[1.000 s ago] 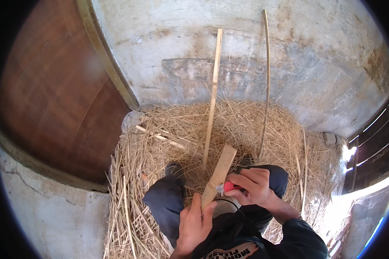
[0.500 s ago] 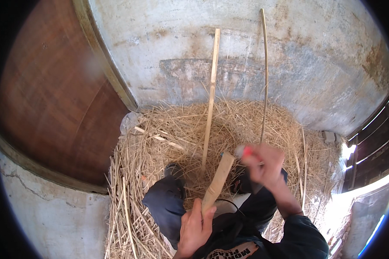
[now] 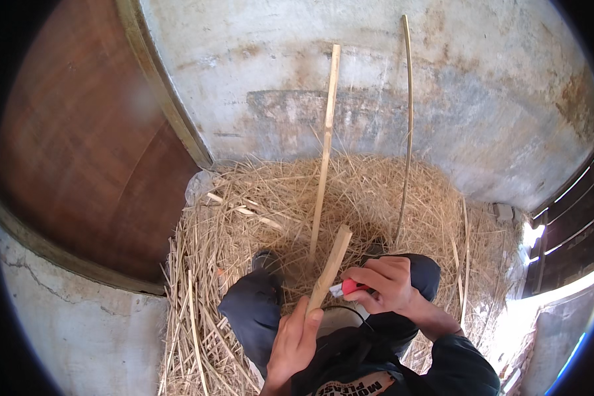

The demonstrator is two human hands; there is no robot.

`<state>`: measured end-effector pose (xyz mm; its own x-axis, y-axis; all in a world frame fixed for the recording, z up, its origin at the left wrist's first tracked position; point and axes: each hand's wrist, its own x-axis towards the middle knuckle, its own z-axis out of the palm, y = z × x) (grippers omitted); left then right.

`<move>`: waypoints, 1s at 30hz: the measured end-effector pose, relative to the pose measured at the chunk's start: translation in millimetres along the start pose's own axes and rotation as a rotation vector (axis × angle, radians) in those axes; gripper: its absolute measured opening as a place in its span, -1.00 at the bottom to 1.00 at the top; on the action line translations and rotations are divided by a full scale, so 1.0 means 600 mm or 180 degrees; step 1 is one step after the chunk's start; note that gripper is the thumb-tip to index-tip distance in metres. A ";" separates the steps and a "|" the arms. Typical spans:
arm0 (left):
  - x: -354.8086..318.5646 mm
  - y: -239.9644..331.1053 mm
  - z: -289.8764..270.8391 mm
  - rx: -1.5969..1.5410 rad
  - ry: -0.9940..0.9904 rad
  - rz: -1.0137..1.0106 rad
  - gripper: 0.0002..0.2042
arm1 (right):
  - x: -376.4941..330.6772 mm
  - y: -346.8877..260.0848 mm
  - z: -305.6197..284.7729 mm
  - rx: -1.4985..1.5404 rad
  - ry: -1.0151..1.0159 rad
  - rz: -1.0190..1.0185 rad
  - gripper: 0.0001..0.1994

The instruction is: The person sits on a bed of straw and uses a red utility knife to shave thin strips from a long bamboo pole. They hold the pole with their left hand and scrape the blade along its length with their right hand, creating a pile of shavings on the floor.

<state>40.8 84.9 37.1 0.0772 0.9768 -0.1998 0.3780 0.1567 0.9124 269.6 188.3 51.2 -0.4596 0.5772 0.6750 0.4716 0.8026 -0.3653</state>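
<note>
My left hand [image 3: 296,340] grips the lower end of a short pale wooden stick [image 3: 330,265], which points up and away from me. My right hand [image 3: 383,285] is closed on a small red-handled knife [image 3: 347,287], its blade resting against the stick just above my left fingers. Both hands are over my knees in dark trousers [image 3: 251,313]. Beneath and around me lies a heap of dry straw [image 3: 257,218].
A long thin wooden slat [image 3: 325,145] and a curved thin cane [image 3: 406,125] lean against the stained concrete wall [image 3: 482,86] behind the straw. A brown wooden door [image 3: 79,152] stands at the left. Metal bars [image 3: 567,224] and bright light are at the right.
My right hand, which had swung up and away along the stick half a second ago, has come back down to the stick near my left hand. The left hand has stayed put.
</note>
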 end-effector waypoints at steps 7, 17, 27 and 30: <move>-0.006 0.011 0.024 0.0529 0.0810 0.0839 -0.56 | 0.003 -0.011 0.004 -0.0245 -0.0030 -0.0138 -0.62; 0.005 0.041 0.015 0.0112 0.0416 0.0486 -0.66 | -0.003 -0.012 0.008 -0.0482 0.0186 -0.0122 -0.60; -0.009 0.024 0.023 0.0385 0.0614 0.0661 -0.61 | 0.023 0.010 -0.016 -0.0729 0.0471 -0.0110 -0.67; -0.032 0.017 0.016 0.0189 0.0224 0.0364 -0.60 | 0.034 0.052 -0.041 -0.0902 0.0978 0.0569 -0.74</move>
<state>52.0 66.2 46.7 0.0590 0.9959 -0.0682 0.4245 0.0368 0.9047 293.6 221.5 69.6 -0.1276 0.5972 0.7919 0.7303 0.5968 -0.3323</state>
